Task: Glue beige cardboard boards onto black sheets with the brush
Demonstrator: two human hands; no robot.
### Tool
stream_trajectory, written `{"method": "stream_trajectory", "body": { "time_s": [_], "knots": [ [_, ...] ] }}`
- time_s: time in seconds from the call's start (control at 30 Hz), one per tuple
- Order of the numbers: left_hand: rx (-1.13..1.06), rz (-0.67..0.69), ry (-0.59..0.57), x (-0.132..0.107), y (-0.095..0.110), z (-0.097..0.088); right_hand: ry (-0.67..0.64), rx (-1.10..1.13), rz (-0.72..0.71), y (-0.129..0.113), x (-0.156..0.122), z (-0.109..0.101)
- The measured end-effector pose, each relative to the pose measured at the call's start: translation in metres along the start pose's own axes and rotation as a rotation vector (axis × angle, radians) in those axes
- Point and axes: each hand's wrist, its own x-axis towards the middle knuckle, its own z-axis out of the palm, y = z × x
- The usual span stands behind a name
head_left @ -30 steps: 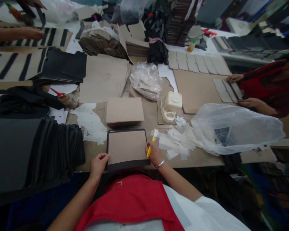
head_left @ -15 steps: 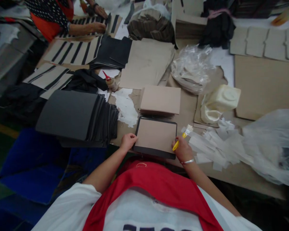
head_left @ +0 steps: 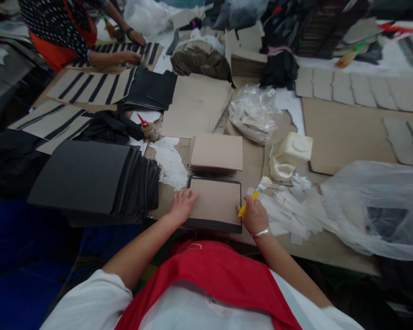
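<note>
A beige board [head_left: 215, 201] lies on a slightly larger black sheet [head_left: 213, 225], whose dark border shows around it, at the table's front edge. My left hand [head_left: 184, 205] rests flat on the left side of the board with its fingers stretched out. In my right hand [head_left: 255, 215] is a yellow-handled paintbrush [head_left: 250, 203], its pale bristles pointing up and away. That hand sits at the board's right edge. Just behind stands a stack of beige boards [head_left: 216, 153]. To the left is a tall pile of black sheets [head_left: 86, 176].
A cut-open cream jug [head_left: 292, 151] stands right of the boards, near white paper strips [head_left: 292, 211] and a clear plastic bag [head_left: 375, 206]. A red-tipped glue bottle [head_left: 148, 128] is behind the black pile. Across the table, a co-worker's hands [head_left: 131, 57] touch striped sheets.
My left hand has gone from pinching the board's left edge to lying flat on top of it. My right hand still holds the paintbrush. The whole view has shifted somewhat.
</note>
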Motion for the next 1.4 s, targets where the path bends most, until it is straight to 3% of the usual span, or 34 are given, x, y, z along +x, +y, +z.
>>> {"method": "stream_trajectory", "body": {
  "time_s": [0.1, 0.17, 0.27, 0.37, 0.5, 0.6, 0.67, 0.8, 0.93, 1.03, 1.23, 1.4],
  "knots": [
    [0.060, 0.197, -0.031, 0.009, 0.008, 0.003, 0.077, 0.082, -0.175, -0.013, 0.011, 0.009],
    [0.077, 0.258, -0.059, 0.015, 0.012, 0.004, 0.102, 0.132, -0.248, -0.024, 0.019, 0.022],
    [0.069, 0.254, -0.097, 0.021, 0.015, 0.004, 0.113, 0.148, -0.268, -0.033, 0.027, 0.038],
    [0.046, 0.228, -0.109, 0.022, 0.021, 0.005, 0.094, 0.153, -0.281, -0.030, 0.031, 0.036],
    [0.048, 0.181, -0.132, 0.018, 0.028, 0.009, 0.070, 0.280, -0.184, -0.028, 0.034, 0.000],
    [0.059, 0.171, -0.131, 0.016, 0.030, 0.012, 0.048, 0.596, -0.026, -0.045, 0.043, -0.030],
    [0.060, 0.170, -0.108, 0.015, 0.029, 0.012, -0.024, 0.869, 0.097, -0.067, 0.054, -0.039],
    [0.062, 0.194, -0.050, 0.014, 0.026, 0.012, -0.183, 1.153, 0.191, -0.112, 0.080, -0.026],
    [0.063, 0.231, -0.009, 0.013, 0.022, 0.016, -0.145, 1.055, 0.127, -0.130, 0.094, -0.003],
    [0.075, 0.237, -0.004, 0.012, 0.021, 0.019, -0.099, 0.890, 0.121, -0.112, 0.093, -0.001],
    [0.088, 0.220, -0.024, 0.012, 0.022, 0.019, -0.001, 0.617, 0.268, -0.031, 0.067, -0.024],
    [0.135, 0.215, -0.037, 0.013, 0.028, 0.011, 0.121, 0.664, 0.359, 0.003, 0.043, -0.048]
  ]
}}
